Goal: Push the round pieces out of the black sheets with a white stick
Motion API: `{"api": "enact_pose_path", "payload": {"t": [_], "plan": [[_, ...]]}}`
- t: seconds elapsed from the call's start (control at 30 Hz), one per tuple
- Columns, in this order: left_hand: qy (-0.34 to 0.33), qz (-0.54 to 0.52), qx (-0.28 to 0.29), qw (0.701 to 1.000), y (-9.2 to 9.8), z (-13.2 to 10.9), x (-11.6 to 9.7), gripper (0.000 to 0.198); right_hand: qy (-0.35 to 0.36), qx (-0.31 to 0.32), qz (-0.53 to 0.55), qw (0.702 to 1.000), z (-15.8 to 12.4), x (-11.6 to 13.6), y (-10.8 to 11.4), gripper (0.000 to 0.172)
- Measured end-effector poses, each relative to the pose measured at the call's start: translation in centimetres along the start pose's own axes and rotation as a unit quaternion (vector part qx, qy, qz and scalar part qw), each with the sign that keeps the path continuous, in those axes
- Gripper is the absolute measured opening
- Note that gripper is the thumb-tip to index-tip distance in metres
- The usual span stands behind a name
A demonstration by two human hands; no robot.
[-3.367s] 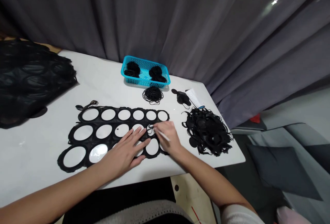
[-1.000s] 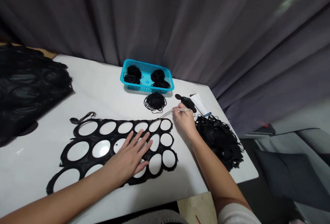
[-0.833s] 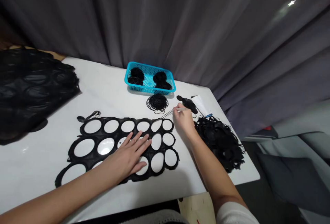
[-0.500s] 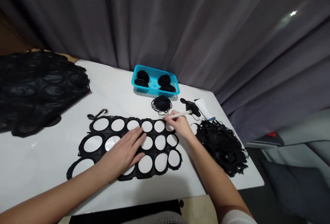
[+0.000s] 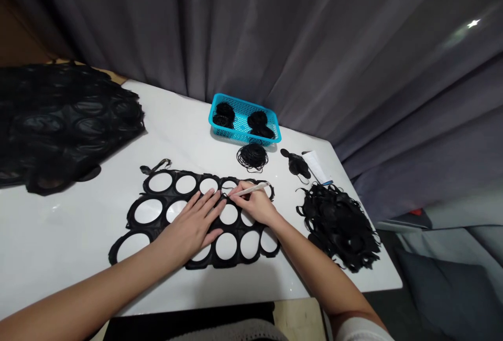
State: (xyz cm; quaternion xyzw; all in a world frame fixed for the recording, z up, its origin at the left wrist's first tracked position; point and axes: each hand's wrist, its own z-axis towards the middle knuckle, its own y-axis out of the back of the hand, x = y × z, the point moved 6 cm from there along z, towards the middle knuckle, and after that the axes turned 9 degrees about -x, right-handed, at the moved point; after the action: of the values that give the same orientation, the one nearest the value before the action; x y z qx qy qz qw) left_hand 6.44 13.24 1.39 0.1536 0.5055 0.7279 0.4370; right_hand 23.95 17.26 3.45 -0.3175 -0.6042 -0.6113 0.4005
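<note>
My left hand (image 5: 191, 219) lies flat with its fingers spread, pressing on a black sheet with rows of round holes (image 5: 173, 184). My right hand (image 5: 253, 204) grips a slim white pen-like tool (image 5: 251, 189). The tool's fine tip touches the black rim of a hole in the top row, right beside my left fingertips. Both hands hide the middle of the sheet. A curled black strip (image 5: 155, 166) sticks out from its far left corner.
A turquoise plastic basket (image 5: 244, 119) holds black coils, with a loose black coil (image 5: 252, 157) in front. To the right are a small black piece (image 5: 294, 164), a white slip (image 5: 316, 167) and a heap of black offcuts (image 5: 338, 227). A large black perforated pile (image 5: 66, 126) lies left on the white table (image 5: 78, 236).
My right hand has moved left from the sheet's far right corner, bringing the tool tip down onto a hole's rim. The view has shifted slightly. My left hand still presses the sheet.
</note>
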Motion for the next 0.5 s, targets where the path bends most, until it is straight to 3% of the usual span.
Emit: {"api": "enact_pose_path", "payload": {"t": [0.5], "plan": [[-0.005,0.013,-0.002,1.0,-0.23,0.03,0.02,0.057,-0.006,-0.008,-0.005,1.0,0.3,0.0,-0.13,0.009]]}}
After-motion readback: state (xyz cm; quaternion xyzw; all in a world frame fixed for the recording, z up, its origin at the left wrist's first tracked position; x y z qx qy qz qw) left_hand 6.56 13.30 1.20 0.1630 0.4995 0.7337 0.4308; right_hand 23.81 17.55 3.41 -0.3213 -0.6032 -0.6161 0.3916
